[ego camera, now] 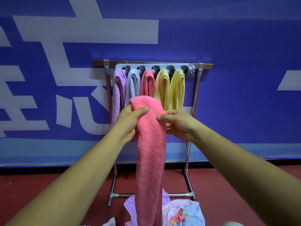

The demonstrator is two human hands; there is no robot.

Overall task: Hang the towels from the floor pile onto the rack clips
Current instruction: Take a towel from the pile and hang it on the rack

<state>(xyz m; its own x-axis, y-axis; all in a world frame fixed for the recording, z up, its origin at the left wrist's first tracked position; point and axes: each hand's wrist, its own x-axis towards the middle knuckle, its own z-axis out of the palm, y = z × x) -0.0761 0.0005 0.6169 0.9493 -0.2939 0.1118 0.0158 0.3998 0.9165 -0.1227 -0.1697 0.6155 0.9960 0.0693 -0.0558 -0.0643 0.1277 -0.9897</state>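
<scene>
Head view: where is the long pink terry towel?
– Draped over both hands before the steel-tube rack. Its long axis runs 12 to 6, and the tail reaches the mixed towel pile on the red floor.
– And the hands?
– The left hand grips the fold's 9 o'clock edge, thumb across the front. The right hand pinches the 3 o'clock edge.
– Where next?
– The grey plastic clip bar lies at 12 and carries five hung towels. Only the end clip, at about 1 o'clock, looks free. It is nearer the right hand, and the yellow hung towel beside it may crowd the approach.
</scene>
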